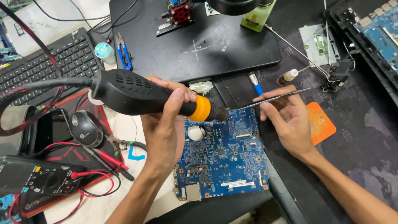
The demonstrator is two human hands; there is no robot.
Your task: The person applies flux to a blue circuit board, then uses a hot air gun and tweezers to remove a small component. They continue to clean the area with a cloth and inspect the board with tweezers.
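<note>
Left hand (166, 124): nearest, fist wrapped round black hot-air gun (141, 93), nozzle over top edge of blue board (224, 157). Right hand (288, 120): pinched tweezers (273, 98), tips beside nozzle. Board lay flat between forearms. Mouse (85, 127), multimeter (37, 180), keyboard (54, 62) at left.

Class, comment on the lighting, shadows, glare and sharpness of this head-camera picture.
Head view: bright, even light; blue circuit board and hot-air tool sharp; soft shadows under the left hand and right hand; mild glare on the mouse; edges bend slightly.
</note>
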